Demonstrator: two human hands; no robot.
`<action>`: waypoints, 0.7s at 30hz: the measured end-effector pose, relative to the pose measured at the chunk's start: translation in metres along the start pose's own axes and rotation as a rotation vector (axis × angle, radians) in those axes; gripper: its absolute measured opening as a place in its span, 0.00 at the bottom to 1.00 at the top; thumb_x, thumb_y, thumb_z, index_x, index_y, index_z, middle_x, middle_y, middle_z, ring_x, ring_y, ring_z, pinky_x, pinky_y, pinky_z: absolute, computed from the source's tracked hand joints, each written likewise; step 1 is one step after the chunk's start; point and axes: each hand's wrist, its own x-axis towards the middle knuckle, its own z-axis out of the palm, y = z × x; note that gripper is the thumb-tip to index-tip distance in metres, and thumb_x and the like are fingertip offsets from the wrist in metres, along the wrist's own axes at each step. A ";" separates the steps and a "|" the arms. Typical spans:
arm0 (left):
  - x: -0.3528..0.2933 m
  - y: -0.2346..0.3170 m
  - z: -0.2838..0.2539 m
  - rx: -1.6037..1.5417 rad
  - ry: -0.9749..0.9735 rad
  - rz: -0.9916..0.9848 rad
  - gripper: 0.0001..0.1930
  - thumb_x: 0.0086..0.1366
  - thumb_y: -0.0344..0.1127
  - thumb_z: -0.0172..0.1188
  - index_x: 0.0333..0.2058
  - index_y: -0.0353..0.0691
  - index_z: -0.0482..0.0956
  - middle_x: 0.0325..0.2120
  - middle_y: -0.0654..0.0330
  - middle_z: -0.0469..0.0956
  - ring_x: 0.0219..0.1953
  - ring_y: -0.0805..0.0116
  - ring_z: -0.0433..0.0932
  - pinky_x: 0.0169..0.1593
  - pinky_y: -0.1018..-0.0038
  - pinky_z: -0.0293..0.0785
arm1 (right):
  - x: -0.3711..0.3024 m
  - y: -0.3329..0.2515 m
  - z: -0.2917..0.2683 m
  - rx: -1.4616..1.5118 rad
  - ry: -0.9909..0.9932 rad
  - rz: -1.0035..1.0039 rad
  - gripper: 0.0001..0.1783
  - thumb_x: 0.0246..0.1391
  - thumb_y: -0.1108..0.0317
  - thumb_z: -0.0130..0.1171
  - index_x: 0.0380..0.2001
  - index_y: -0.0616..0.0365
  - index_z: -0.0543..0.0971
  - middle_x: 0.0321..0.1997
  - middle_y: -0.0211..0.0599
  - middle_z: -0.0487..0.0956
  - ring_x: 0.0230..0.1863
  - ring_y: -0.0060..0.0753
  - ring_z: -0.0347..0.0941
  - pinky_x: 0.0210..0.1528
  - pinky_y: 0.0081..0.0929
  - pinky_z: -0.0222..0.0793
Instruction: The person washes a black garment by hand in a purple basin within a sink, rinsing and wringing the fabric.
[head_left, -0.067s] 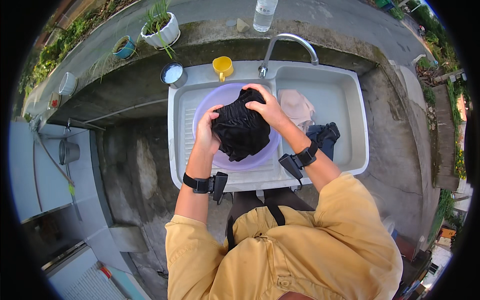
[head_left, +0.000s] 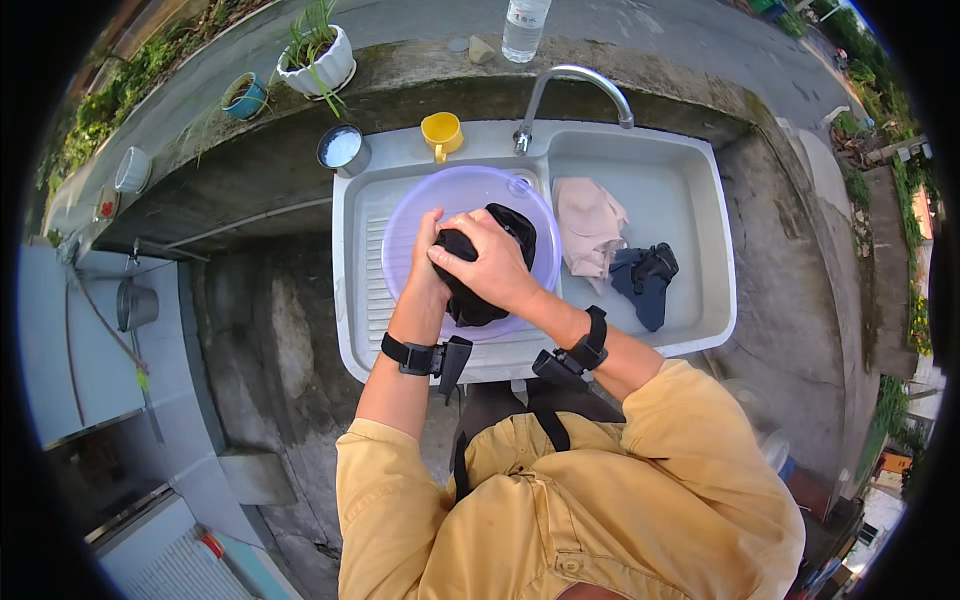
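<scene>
A black cloth garment [head_left: 478, 303] is bunched up over a round lilac basin [head_left: 408, 215]; its exact kind does not show. My left hand [head_left: 428, 262] grips the garment's left side, thumb up. Across its top lies my right hand [head_left: 492, 262], fingers wrapped over the cloth and close against the left hand. Part of the black fabric bulges out beyond my right knuckles, and a lower fold hangs toward the near side of the basin. Both wrists carry black straps with small devices.
The grey double sink [head_left: 722, 250] holds the basin on its ribbed left side. In the right bowl lie a pale pink garment [head_left: 588, 222] and a dark blue one [head_left: 645, 285]. Behind stand a curved faucet [head_left: 580, 72], a yellow mug [head_left: 441, 133], a dark cup with white contents [head_left: 342, 150] and a water bottle [head_left: 524, 30].
My hands have come together, the right one moving left and down over the black garment. The cloth, spread between them before, is now gathered into a tighter bundle.
</scene>
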 end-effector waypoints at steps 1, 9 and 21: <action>0.011 -0.003 -0.002 -0.007 -0.126 0.015 0.12 0.58 0.43 0.49 0.24 0.42 0.74 0.21 0.61 0.74 0.24 0.66 0.75 0.29 0.73 0.72 | -0.001 0.000 0.010 0.030 0.120 0.016 0.15 0.43 0.63 0.60 0.34 0.58 0.75 0.33 0.43 0.75 0.37 0.46 0.73 0.40 0.32 0.68; -0.021 -0.011 0.015 0.209 -0.132 0.068 0.18 0.58 0.42 0.55 0.41 0.34 0.73 0.37 0.55 0.77 0.37 0.66 0.77 0.43 0.71 0.74 | 0.029 0.052 -0.059 0.510 -0.190 0.281 0.18 0.57 0.55 0.50 0.38 0.60 0.76 0.38 0.34 0.76 0.43 0.27 0.70 0.49 0.23 0.62; -0.024 0.030 -0.021 0.629 0.433 0.439 0.14 0.53 0.40 0.57 0.32 0.34 0.76 0.25 0.62 0.76 0.24 0.74 0.73 0.29 0.79 0.67 | 0.029 0.042 -0.129 0.273 -0.145 0.178 0.13 0.55 0.61 0.55 0.36 0.61 0.76 0.35 0.31 0.76 0.39 0.20 0.69 0.46 0.19 0.63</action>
